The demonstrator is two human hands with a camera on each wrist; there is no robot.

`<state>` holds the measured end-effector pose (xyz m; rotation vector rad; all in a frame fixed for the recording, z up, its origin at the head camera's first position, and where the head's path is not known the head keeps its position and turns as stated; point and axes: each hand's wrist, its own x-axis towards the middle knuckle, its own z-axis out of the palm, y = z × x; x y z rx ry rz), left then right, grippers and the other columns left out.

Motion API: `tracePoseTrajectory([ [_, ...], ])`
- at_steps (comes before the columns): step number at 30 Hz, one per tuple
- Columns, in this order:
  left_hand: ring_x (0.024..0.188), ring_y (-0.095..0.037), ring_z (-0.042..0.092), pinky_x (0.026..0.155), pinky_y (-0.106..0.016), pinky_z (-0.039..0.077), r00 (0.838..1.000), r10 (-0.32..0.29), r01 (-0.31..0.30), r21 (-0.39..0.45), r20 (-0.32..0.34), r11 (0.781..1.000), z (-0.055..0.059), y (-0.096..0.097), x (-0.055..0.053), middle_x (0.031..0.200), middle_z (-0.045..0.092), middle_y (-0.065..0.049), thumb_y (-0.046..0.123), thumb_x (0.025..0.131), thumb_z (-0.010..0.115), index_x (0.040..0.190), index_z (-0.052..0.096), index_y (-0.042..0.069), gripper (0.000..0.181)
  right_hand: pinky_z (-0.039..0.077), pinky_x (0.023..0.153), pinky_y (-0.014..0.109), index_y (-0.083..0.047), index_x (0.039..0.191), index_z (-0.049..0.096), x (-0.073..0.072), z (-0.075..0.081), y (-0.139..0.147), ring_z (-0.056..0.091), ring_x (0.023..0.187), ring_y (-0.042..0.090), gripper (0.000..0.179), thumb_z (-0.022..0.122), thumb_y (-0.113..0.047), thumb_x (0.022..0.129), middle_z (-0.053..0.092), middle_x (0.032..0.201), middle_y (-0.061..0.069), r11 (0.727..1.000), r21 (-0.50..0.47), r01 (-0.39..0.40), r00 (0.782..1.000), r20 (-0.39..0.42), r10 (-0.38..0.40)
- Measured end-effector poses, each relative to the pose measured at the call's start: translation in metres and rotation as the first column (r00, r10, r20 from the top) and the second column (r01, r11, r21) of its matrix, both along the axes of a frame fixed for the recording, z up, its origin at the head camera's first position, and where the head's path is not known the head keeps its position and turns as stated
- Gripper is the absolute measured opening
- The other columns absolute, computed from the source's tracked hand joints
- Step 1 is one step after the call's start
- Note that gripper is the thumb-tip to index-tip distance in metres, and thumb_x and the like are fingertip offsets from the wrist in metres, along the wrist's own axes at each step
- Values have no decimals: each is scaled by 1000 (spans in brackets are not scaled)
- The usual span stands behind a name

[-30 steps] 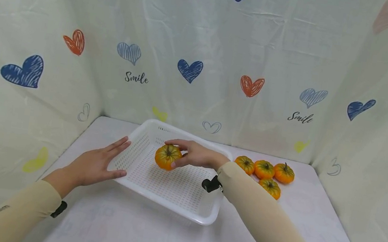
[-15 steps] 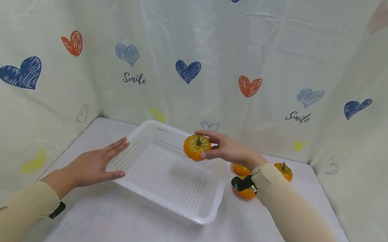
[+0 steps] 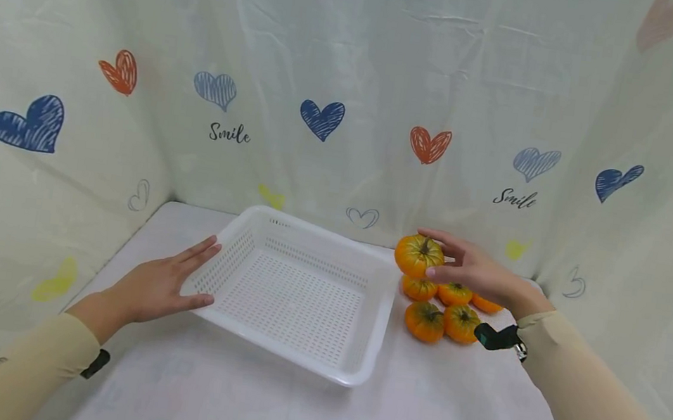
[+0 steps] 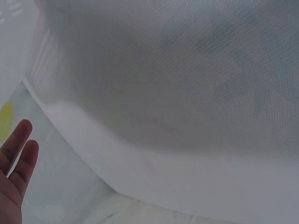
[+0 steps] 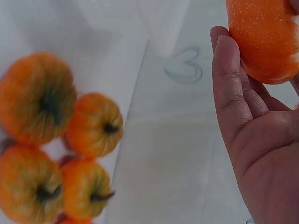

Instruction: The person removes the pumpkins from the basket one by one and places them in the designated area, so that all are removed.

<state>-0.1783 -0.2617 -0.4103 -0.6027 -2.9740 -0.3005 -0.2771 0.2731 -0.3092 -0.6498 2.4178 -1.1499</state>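
A small orange pumpkin (image 3: 415, 256) with a greenish top is pinched between the thumb and fingers of my right hand (image 3: 478, 270), raised just beyond the basket's right end. Its smooth orange side (image 5: 264, 42) shows at the top of the right wrist view. My left hand (image 3: 150, 288) rests with spread, straight fingers against the left end of a white perforated plastic basket (image 3: 298, 308). The basket has nothing in it and sits at an angle on the table. In the left wrist view, only part of the left hand (image 4: 18, 168) appears.
Several more small pumpkins (image 3: 424, 322) sit clustered on the white-covered table (image 3: 235, 395), right of the basket and below the right hand. A white curtain (image 3: 486, 95) printed with hearts encloses the back and sides.
My right hand has carried the pumpkin up out of the basket and rightward, over the cluster of other pumpkins. The left hand has stayed against the basket.
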Motion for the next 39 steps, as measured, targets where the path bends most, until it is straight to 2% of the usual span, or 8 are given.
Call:
tracePoseTrajectory([
  [4, 125, -42, 54, 90, -58, 49, 1000, -5, 5, 3, 0, 1000, 2, 0, 1, 165, 18, -6, 65, 92, 55, 158, 27, 8, 92, 31, 103, 69, -32, 155, 35, 5, -5, 28, 19, 145, 47, 72, 71, -33, 92, 26, 161, 9, 999, 0, 51, 999, -8, -51],
  [8, 125, -42, 54, 91, -58, 49, 1000, -1, 1, -5, 7, 1000, 1, 0, 1, 166, 17, -6, 65, 92, 55, 158, 25, 8, 92, 42, 98, 64, -26, 157, 31, 13, -14, 55, 31, 139, 48, 74, 70, -29, 94, 29, 158, 16, 995, -32, 96, 995, 28, -95],
  [13, 125, -42, 54, 90, -57, 49, 1000, 0, 0, -8, 5, 1000, -1, -1, -1, 166, 16, -6, 61, 92, 59, 158, 26, 8, 91, 52, 94, 48, -20, 158, 26, 24, -32, 88, 55, 123, 40, 74, 66, -26, 97, 34, 152, 23, 982, -64, 179, 983, 64, -175],
  [17, 124, -42, 54, 90, -56, 50, 1000, 3, -3, -13, 3, 1000, -3, -1, -2, 166, 16, -5, 59, 91, 61, 158, 26, 9, 91, 54, 88, 31, -14, 160, 18, 34, -48, 112, 62, 114, 37, 75, 62, -27, 100, 31, 152, 29, 968, -82, 236, 969, 96, -228],
  [19, 125, -42, 54, 90, -56, 50, 1000, 5, -5, -15, 2, 1000, -4, -1, -2, 166, 16, -5, 60, 91, 61, 158, 26, 9, 91, 54, 87, 28, -14, 160, 15, 38, -55, 123, 64, 112, 36, 76, 61, -30, 101, 33, 150, 30, 960, -80, 270, 959, 115, -260],
  [27, 124, -43, 55, 91, -57, 49, 1000, 18, -18, -19, 8, 1000, -2, -1, 1, 166, 15, -5, 60, 92, 59, 159, 25, 9, 91, 54, 88, 28, -11, 161, 7, 47, -82, 150, 61, 115, 40, 82, 59, -34, 101, 40, 144, 33, 923, -70, 377, 917, 166, -362],
  [33, 124, -42, 54, 91, -56, 50, 1000, 17, -17, -18, 8, 1000, -1, 0, 0, 166, 15, -5, 60, 92, 59, 159, 25, 9, 91, 54, 88, 30, -11, 161, 4, 50, -103, 160, 63, 112, 33, 84, 59, -35, 101, 46, 140, 30, 903, -47, 427, 888, 213, -408],
  [39, 124, -42, 55, 91, -57, 50, 1000, 17, -17, -14, 13, 1000, 0, 1, 0, 166, 15, -4, 60, 92, 59, 158, 26, 9, 91, 54, 88, 31, -10, 160, 5, 49, -123, 164, 60, 108, 32, 85, 59, -38, 101, 39, 144, 33, 888, -11, 459, 867, 226, -445],
])
